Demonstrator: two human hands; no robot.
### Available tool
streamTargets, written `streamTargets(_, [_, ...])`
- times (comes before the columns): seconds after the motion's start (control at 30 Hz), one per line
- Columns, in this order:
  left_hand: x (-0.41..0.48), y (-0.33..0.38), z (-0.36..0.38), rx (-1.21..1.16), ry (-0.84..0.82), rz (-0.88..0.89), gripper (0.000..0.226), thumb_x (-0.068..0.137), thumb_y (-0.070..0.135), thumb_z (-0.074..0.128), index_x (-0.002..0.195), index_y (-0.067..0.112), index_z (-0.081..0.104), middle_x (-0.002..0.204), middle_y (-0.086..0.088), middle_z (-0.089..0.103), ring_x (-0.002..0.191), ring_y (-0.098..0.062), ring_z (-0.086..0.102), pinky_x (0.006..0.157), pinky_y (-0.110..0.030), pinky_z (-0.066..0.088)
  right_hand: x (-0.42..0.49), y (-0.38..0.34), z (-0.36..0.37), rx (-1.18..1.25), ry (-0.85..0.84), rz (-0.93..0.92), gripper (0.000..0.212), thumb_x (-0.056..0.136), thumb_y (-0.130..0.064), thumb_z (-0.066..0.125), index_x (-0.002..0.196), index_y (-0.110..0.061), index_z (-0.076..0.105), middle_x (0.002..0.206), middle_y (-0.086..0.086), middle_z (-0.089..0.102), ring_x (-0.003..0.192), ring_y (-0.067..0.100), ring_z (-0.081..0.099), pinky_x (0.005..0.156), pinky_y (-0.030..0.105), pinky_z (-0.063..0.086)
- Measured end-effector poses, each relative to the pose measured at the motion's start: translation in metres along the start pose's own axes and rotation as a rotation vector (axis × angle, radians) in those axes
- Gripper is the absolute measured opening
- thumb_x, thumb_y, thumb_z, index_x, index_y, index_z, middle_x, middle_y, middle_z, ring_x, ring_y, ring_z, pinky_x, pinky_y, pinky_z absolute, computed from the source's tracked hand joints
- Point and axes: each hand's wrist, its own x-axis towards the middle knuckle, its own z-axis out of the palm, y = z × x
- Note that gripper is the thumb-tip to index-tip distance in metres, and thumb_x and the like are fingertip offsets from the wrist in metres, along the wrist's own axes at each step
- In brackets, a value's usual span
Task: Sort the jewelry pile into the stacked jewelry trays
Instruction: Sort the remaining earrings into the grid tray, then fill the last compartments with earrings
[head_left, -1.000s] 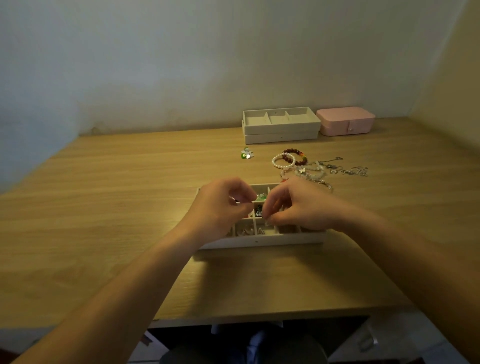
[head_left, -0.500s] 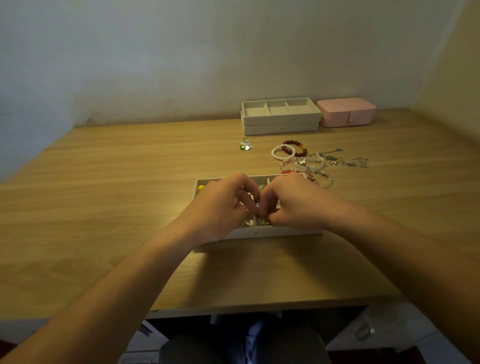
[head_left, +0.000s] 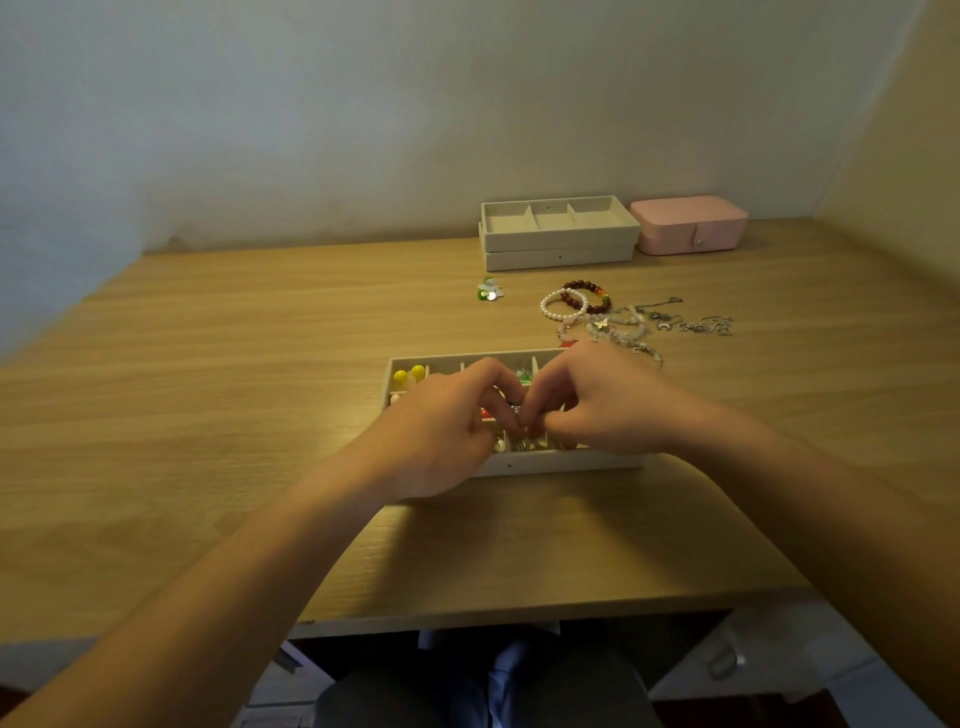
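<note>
Head view: jewelry tray (head_left: 571, 461) lengthwise left-to-right.

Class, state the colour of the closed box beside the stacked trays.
The box is pink; head view.

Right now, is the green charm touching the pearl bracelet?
Apart. The head view shows a strip of bare table between the green charm and the pearl bracelet.

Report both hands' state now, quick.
Left hand: curled, pinching a tiny item hidden by the fingertips.
Right hand: curled, pinching the same tiny item.
</note>
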Motion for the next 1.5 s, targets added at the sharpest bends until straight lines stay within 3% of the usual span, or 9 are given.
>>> streamTargets(0.07, [0.0,0.0,0.0,0.007,0.001,0.009,0.047,0.076,-0.003,0.051,0.11,0.028,0.055,0.092,0.022,0.074,0.076,0.0,0.061,0.072,-0.029,0.047,0.0,0.001,0.0,0.025,0.0,0.0,0.03,0.084,-0.003,0.066,0.089,-0.028,0.081,0.078,-0.011,0.076,0.07,0.002,0.071,0.065,0.019,0.057])
streamTargets(0.23, [0.002,0.003,-0.005,-0.101,0.069,-0.011,0.044,0.076,-0.005,0.053,0.104,0.029,0.056,0.086,0.022,0.074,0.074,-0.018,0.059,0.065,-0.028,0.047,0.003,0.005,-0.004,0.076,0.08,0.017,0.024,0.085,-0.008,0.068,0.088,-0.028,0.08,0.079,-0.012,0.076,0.076,0.004,0.071,0.071,0.028,0.063])
streamTargets(0.3, [0.007,0.002,-0.01,-0.127,0.098,-0.033,0.042,0.077,-0.004,0.054,0.103,0.029,0.057,0.087,0.02,0.075,0.079,-0.022,0.06,0.071,-0.032,0.048,0.006,0.006,-0.008,0.116,0.115,0.017,0.021,0.086,-0.007,0.068,0.087,-0.024,0.079,0.079,-0.009,0.076,0.073,0.007,0.071,0.069,0.027,0.062])
streamTargets(0.53, [0.047,-0.016,-0.026,-0.176,0.191,-0.188,0.018,0.091,0.015,0.063,0.102,0.03,0.063,0.098,0.009,0.072,0.091,-0.008,0.067,0.075,-0.028,0.055,0.042,0.02,-0.021,0.302,0.239,0.08,0.014,0.091,-0.003,0.066,0.09,-0.015,0.074,0.083,-0.001,0.075,0.072,0.011,0.069,0.06,0.019,0.056])
streamTargets(0.7, [0.092,-0.039,-0.035,-0.088,0.28,-0.259,0.017,0.092,0.015,0.064,0.102,0.028,0.065,0.101,0.006,0.068,0.095,-0.009,0.063,0.081,-0.03,0.053,0.075,0.04,-0.034,0.392,0.391,0.142,0.014,0.094,-0.005,0.063,0.09,-0.014,0.072,0.088,0.003,0.075,0.073,0.018,0.066,0.062,0.026,0.055])
streamTargets(0.87, [0.142,-0.065,-0.038,-0.008,0.287,-0.345,0.022,0.09,0.007,0.068,0.107,0.021,0.064,0.101,0.003,0.065,0.092,-0.014,0.062,0.068,-0.022,0.046,0.108,0.055,-0.047,0.484,0.421,0.182,0.016,0.097,-0.004,0.06,0.094,-0.015,0.072,0.089,0.003,0.076,0.069,0.014,0.063,0.061,0.026,0.053])
streamTargets(1.0, [0.175,-0.078,-0.034,0.168,0.257,-0.338,0.032,0.088,0.006,0.071,0.115,0.021,0.067,0.111,0.002,0.066,0.101,-0.017,0.062,0.088,-0.031,0.053,0.125,0.063,-0.046,0.494,0.368,0.146,0.017,0.099,-0.005,0.061,0.097,-0.017,0.072,0.09,0.001,0.076,0.07,0.011,0.069,0.068,0.028,0.059])
streamTargets(1.13, [0.2,-0.087,-0.028,0.293,0.185,-0.311,0.031,0.089,0.013,0.071,0.118,0.022,0.068,0.113,0.001,0.067,0.105,-0.021,0.062,0.094,-0.038,0.054,0.13,0.072,-0.042,0.577,0.397,0.126,0.018,0.1,-0.004,0.057,0.098,-0.014,0.072,0.089,0.004,0.075,0.067,0.01,0.069,0.067,0.026,0.06])
streamTargets(1.5, [0.217,-0.086,-0.012,0.396,0.22,-0.282,0.007,0.091,0.019,0.071,0.096,0.023,0.072,0.099,-0.002,0.069,0.089,-0.022,0.064,0.083,-0.041,0.06,0.12,0.08,-0.03,0.615,0.49,0.107,0.02,0.1,-0.004,0.056,0.095,-0.014,0.073,0.086,0.005,0.074,0.069,0.011,0.067,0.064,0.024,0.058])
